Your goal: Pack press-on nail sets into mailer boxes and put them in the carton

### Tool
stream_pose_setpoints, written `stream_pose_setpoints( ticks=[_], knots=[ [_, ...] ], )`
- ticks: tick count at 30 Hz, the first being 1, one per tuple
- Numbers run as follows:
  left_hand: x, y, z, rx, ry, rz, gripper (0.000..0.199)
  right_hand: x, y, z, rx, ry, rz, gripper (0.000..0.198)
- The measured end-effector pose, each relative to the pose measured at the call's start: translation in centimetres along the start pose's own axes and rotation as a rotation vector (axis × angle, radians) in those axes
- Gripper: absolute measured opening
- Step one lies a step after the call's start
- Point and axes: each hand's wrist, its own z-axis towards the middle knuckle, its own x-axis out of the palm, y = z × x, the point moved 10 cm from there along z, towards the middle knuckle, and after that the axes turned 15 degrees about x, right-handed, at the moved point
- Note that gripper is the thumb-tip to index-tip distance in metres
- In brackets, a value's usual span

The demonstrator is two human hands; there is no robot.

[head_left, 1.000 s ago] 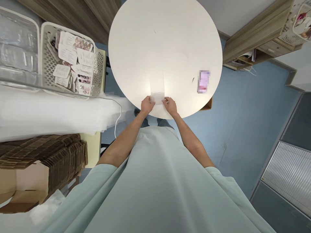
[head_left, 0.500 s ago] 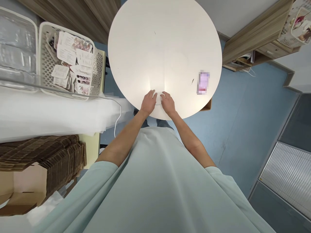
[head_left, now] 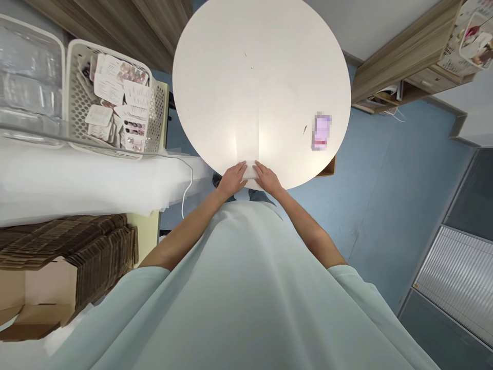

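Note:
Near the front edge of the round white table point(head_left: 215, 82), both my hands are at a small, flat white bundle point(head_left: 250, 168). It looks like a folded piece of thin white sheet, but its pale colour blends into the tabletop. My left hand point(head_left: 233, 179) grips its left end, thumb on the near side and fingers on the far side. My right hand point(head_left: 267, 178) has the right end in the same way. A faint pale strip point(head_left: 247, 133) runs from the bundle toward the table's middle. Whether anything lies inside the bundle is hidden.
A blurred pink phone-like object point(head_left: 322, 131) lies on the table's right side. To the left are a white basket point(head_left: 153, 110) of carded hair accessories, a clear plastic container point(head_left: 31, 92), a stack of white sheets point(head_left: 96, 180) and folded cardboard boxes point(head_left: 108, 252).
Both hands have come closer to my body with the white bundle, toward the table's front edge. My thumbs have moved to its near side. The pink object stays where it was.

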Motion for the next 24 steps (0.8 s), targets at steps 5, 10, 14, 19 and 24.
stream_pose_setpoints(
  ticks=[5, 10, 14, 19, 24],
  knots=[
    [1.5, 0.3, -1.5, -0.03, -0.017, -0.032, 0.078, 1.7, 0.1, -1.8, -0.068, 0.011, -0.042, 0.059],
    [0.6, 1.8, -1.1, -0.164, -0.181, -0.139, 0.07, 1.0, -0.3, -1.7, -0.02, -0.005, 0.016, 0.063],
    [-0.8, 3.6, -0.9, -0.314, -0.301, -0.226, 0.054, -0.2, -0.7, -0.8, 0.079, -0.06, 0.119, 0.065],
    [-1.8, 5.6, -0.6, -0.455, -0.376, -0.315, 0.038, -1.4, -1.4, 1.1, 0.233, -0.124, 0.225, 0.059],
    [-2.2, 6.2, 0.5, -0.534, -0.356, -0.257, 0.014, -2.6, -1.9, 3.7, 0.341, -0.147, 0.276, 0.045]
  ],
)
